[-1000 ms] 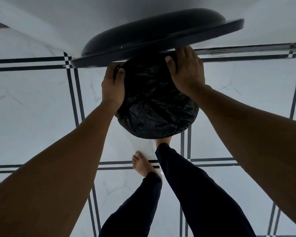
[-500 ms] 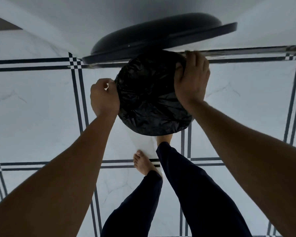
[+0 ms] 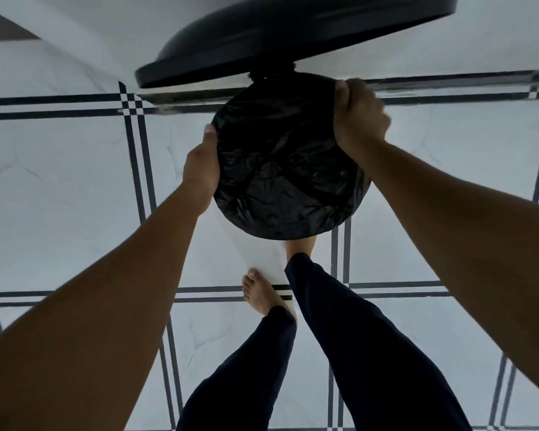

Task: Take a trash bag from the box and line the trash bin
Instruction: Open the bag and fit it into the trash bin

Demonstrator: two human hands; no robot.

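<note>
Nearest the camera, two bare forearms reach forward and down from the lower corners, and between them two legs in dark trousers stand on the floor, which is white marble-look tile crossed by dark double lines. Two bare feet show: one foot rests flat on a line crossing, the other is mostly hidden behind the bin, only its heel and ankle visible.

Further out stands one round trash bin, seen from above. One black trash bag lies in it, its crinkled film covering the whole mouth and folded over the rim; only a thin strip of the bin's wall shows at the lower right.

The left hand lies against the left side of the rim, palm pressed to the bag's folded edge, thumb up along the curve and fingers out of sight on the outer side, so how tightly it grips cannot be told. The right hand is at the upper right of the rim, fingers curled closed over the bag's edge, pinching the film against the rim.

Farthest away, one dark round lid stands tilted open above the back of the bin, joined at a hinge just behind the rim, blurred. Beyond it rises a pale wall.
</note>
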